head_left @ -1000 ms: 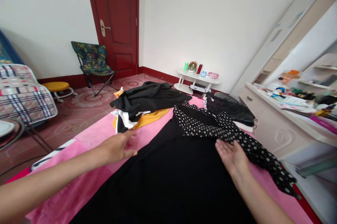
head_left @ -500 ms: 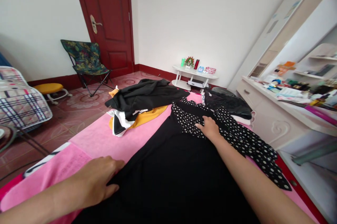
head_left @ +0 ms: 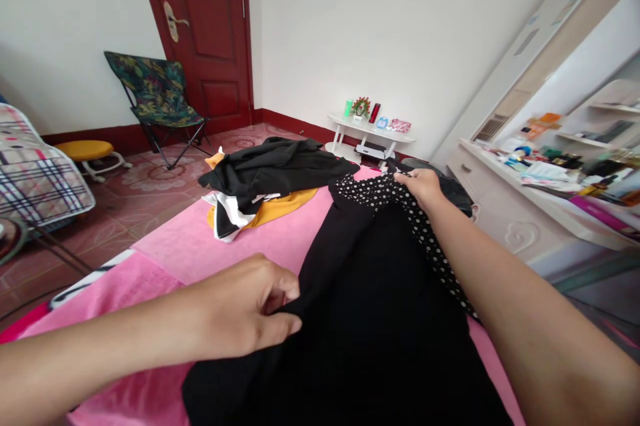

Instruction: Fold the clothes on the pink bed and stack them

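Pink bedcover — both hands grasp black dress: left side edge, right seemingly dotted collar.

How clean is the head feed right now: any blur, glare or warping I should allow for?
Head view: soft, even daylight, no hard shadows or glare; the black dress shows almost no fold detail. Wide-angle warping bends the dresser and wall lines at right. The right forearm and the lower right corner are smeared; the left hand and right hand stay fairly sharp.
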`<state>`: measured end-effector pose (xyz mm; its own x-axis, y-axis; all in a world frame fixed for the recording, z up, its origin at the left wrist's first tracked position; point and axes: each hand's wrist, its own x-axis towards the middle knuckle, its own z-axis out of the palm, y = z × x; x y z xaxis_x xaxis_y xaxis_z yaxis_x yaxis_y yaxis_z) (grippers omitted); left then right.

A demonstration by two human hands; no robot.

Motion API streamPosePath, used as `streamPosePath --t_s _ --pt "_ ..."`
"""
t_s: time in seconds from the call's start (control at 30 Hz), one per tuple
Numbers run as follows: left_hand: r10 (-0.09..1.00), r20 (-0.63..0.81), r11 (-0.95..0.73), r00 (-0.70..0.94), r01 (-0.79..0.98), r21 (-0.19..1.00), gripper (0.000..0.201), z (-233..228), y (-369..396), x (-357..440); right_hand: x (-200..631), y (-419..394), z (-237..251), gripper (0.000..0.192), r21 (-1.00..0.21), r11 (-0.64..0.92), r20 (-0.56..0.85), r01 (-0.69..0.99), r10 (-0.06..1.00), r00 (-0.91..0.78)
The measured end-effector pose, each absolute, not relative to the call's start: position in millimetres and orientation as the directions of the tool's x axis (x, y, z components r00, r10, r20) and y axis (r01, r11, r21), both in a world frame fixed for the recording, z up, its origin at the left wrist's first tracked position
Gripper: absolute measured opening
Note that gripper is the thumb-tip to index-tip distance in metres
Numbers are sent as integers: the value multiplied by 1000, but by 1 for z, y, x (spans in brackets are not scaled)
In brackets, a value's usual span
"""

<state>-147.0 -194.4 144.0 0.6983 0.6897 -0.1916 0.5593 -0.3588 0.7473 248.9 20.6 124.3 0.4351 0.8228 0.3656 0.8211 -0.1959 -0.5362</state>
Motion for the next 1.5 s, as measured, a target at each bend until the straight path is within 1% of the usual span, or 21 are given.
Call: streamPosePath --t_s 0.2,0.3,0.37,0.43,0.5,0.57,0.6,0.63,0.67,0.7,0.73,0.77,0.8,0.83,0.87,0.93,1.07,1.17,1.3,1.4,1.5 --pt "588 -164 -351 792 432 831 28 145 -197 -89 264 15 122 41 -502 -229 394 834 798 456" --pt "512 -227 -298 829 419 858 27 125 -199 -60 268 5 116 38 -424 -298 358 855 812 461" --pt "367 -408 -192 836 498 846 22 106 -199 -41 268 -3 110 36 -340 -359 323 869 824 467" --pt "141 -595 -126 791 611 782 17 89 -196 -23 267 -12 102 36 -228 -416 253 881 848 466" --pt "-71 -699 -169 712 682 712 16 81 -190 -8 266 -19 91 34 -125 -445 159 887 873 461" --pt "-243 -742 -263 625 693 671 22 84 -181 2 266 -23 80 30 -59 -458 78 887 884 461" --pt "-298 -738 -309 606 670 675 25 88 -175 6 266 -23 75 27 -43 -462 58 886 884 464" --pt "-282 -717 -362 638 621 695 27 93 -168 8 265 -22 71 26 -36 -465 57 885 883 466" --pt "-180 -666 -430 724 551 715 27 97 -159 9 263 -20 69 28 -29 -464 66 886 883 464" --pt "7 -557 -515 830 480 710 25 99 -149 10 260 -17 67 32 -19 -457 86 889 885 457" --pt "242 -375 -603 895 442 664 22 98 -137 11 256 -13 67 36 -28 -428 125 904 895 428" --pt "469 -150 -667 871 460 586 17 94 -125 11 251 -7 66 39 -54 -370 172 927 911 374" --pt "634 56 -684 771 526 505 19 87 -113 12 243 -1 66 40 -90 -295 223 951 925 308" --pt "729 199 -662 654 603 444 32 76 -100 13 235 7 65 37 -128 -210 268 969 933 238" --pt "779 281 -626 560 668 403 46 64 -89 14 225 15 64 33 -165 -127 303 978 937 173" --pt "822 312 -566 477 747 350 67 37 -72 16 204 33 58 25 -221 -15 333 975 939 90" --pt "833 268 -549 483 780 301 75 3 -62 18 177 69 47 31 -280 8 304 960 949 80" --pt "835 268 -545 481 787 288 77 1 -64 19 179 82 41 30 -292 -114 301 950 931 204" --pt "840 214 -542 498 785 300 76 4 -63 20 197 83 27 32 -272 -336 327 902 849 415" --pt "831 224 -556 509 775 300 73 2 -61 21 205 82 19 23 -239 -367 292 899 856 426" --pt "830 232 -557 507 778 290 71 -1 -61 22 202 83 28 17 -202 -317 277 927 889 364"
